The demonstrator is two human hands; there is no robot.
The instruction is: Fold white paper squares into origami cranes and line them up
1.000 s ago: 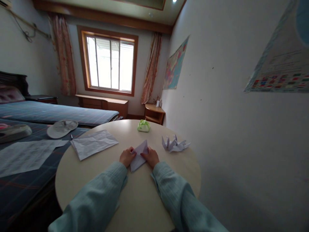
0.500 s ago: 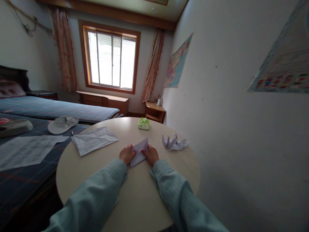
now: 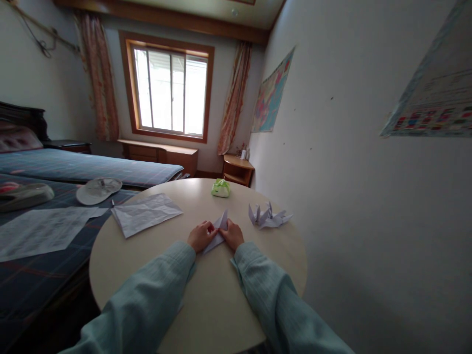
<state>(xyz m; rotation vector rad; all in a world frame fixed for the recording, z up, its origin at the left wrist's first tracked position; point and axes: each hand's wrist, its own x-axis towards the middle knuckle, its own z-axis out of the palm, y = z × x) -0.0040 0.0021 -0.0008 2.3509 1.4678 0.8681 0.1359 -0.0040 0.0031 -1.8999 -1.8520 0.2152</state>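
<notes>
Over the round cream worktop (image 3: pixel 217 300), the person's left hand (image 3: pixel 201 236) and right hand (image 3: pixel 232 235) each keep a grip clamped on one pointed, folded white paper sheet (image 3: pixel 214 242).

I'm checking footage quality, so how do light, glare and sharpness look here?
All in the head view: the window glares almost white; the table has a pale sheen toward its far edge; the wall darkens low down; the poster at right looks stretched, its small print unreadable; creases in the folded paper are hard to make out.
</notes>
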